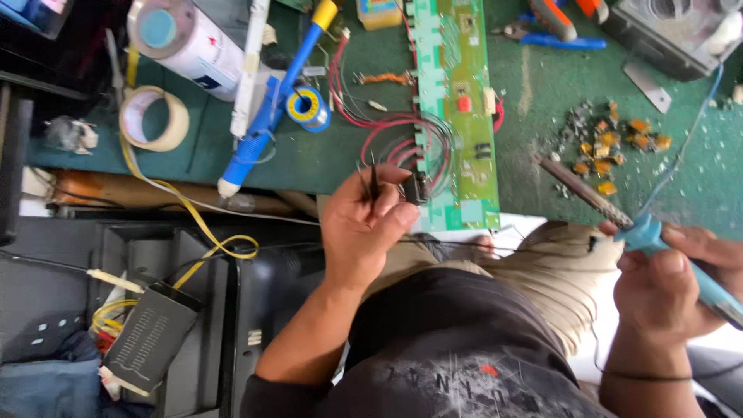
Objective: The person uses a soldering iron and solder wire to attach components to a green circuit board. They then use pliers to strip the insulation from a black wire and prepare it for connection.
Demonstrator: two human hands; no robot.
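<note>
My left hand [364,224] pinches a pair of thin dark tweezers [373,176], tips up, just left of a long green circuit board [457,101] that lies on the green bench mat [542,93]. Red wires [387,128] loop off the board's left edge near the tweezers. My right hand [669,282] grips the blue handle of a soldering iron [611,213]; its dark metal shaft points up-left toward the mat, right of the board. A pile of small orange and grey components [607,143] lies just beyond the iron's tip.
A blue desoldering pump [267,108], a solder spool [307,108], a tape roll [153,118] and a white cylinder [186,39] lie left on the mat. Pliers with orange and blue handles [553,27] and a grey box [673,31] sit top right. A black device with yellow cable [147,337] lies lower left.
</note>
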